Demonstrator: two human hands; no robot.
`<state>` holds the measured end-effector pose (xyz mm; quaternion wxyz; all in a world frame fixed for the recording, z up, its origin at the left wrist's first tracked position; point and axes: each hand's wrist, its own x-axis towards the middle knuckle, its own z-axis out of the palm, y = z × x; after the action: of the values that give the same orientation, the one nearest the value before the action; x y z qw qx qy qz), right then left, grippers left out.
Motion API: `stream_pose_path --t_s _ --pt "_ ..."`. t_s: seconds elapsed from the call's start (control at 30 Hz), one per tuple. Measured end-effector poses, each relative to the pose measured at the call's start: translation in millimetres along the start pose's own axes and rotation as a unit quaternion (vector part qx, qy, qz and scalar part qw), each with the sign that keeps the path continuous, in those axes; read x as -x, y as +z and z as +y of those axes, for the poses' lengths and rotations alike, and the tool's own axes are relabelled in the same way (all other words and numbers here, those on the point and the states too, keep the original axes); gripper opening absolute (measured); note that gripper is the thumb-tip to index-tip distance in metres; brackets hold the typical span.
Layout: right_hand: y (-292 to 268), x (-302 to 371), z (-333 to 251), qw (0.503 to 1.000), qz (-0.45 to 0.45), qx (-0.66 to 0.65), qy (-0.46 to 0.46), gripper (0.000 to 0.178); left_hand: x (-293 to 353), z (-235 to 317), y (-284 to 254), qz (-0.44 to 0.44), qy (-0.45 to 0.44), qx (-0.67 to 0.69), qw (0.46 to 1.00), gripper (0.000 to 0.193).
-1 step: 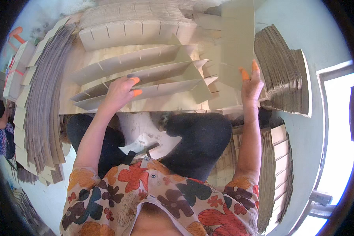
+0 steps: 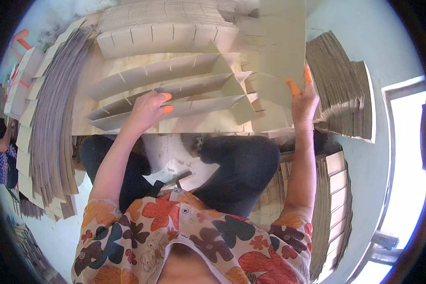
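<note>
My left hand [image 2: 149,108] is closed on a slotted cardboard strip [image 2: 194,87], its thumb and finger wearing orange finger covers. That strip stands on edge between a front strip [image 2: 199,106] and a back strip [image 2: 151,71], all running left to right. A short cross strip [image 2: 244,110] meets their right ends. My right hand [image 2: 304,102], also with orange covers, grips the right edge of a tall cardboard panel [image 2: 283,47] between thumb and fingers. This panel stands just right of the strips; whether its slots engage them cannot be made out.
Slotted cardboard stacks line the table's far side [image 2: 165,38], left [image 2: 61,109] and right [image 2: 341,90]. Another stack [image 2: 333,203] is low beside my right arm. The wooden table's front edge [image 2: 175,132] runs above my knees. Another person's arm [image 2: 4,142] shows at far left.
My right hand has moved slightly up, and the tall panel's left edge has shifted a little left. My left hand has moved slightly to the right.
</note>
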<state>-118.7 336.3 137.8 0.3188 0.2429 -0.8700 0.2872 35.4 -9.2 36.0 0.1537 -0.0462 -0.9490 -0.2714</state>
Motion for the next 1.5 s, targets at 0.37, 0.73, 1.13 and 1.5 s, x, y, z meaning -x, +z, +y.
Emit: stream_pose_path --t_s 0.37,0.73,1.13,1.5 --pt "34.3 -2.1 -59.2 0.953 -0.296 -0.068 -0.010 0.061 -14.2 4.5 29.8 -0.010 0.028 -0.001 1.000 0.007" --pt "52.6 -0.7 -58.3 0.940 -0.322 -0.115 0.003 0.061 -27.8 16.3 28.3 -0.026 0.018 0.039 0.999 0.020" --pt "61.4 13.2 -50.7 0.942 -0.309 -0.132 -0.020 0.063 -36.8 7.5 39.9 -0.067 -0.008 0.027 0.997 0.010" --pt "88.7 5.4 -57.0 0.896 -0.418 -0.128 -0.080 0.066 -39.7 -0.3 52.2 -0.013 0.022 0.017 1.000 0.007"
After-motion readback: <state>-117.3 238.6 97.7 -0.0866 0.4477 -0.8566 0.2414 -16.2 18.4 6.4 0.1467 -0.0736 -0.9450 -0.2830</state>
